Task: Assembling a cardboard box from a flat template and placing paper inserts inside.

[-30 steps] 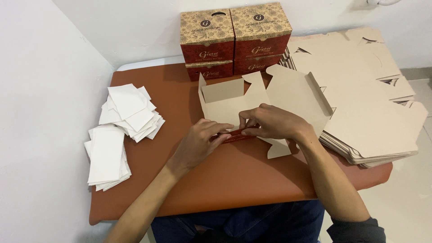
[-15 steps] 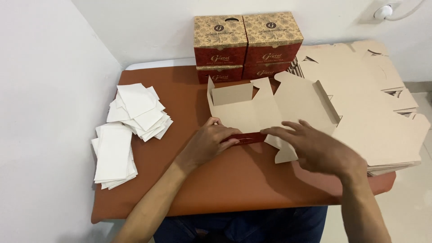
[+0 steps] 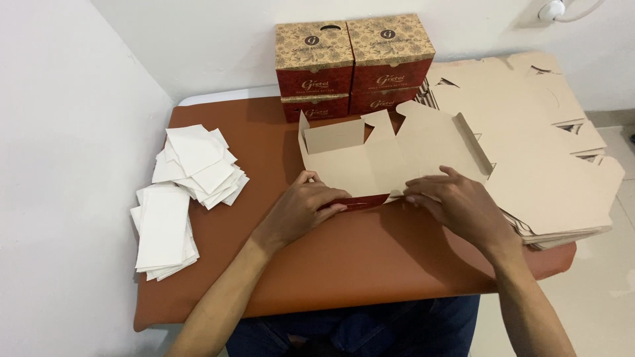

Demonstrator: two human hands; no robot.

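Left hand (image 3: 301, 210): palm down on the near left edge of the half-folded cardboard box (image 3: 383, 158), fingers curled and pressing its red front flap; nothing pinched.
Right hand (image 3: 456, 205): fingers spread flat, tips on the near right edge of the same box.
Box position: middle of the brown table (image 3: 370, 264), walls partly raised, inside facing up.
Behind box: finished red-and-tan boxes (image 3: 354, 63), stacked by the wall.
Right: stack of flat box blanks (image 3: 549, 165).
Left: white paper sheets (image 3: 182, 195), two loose piles.
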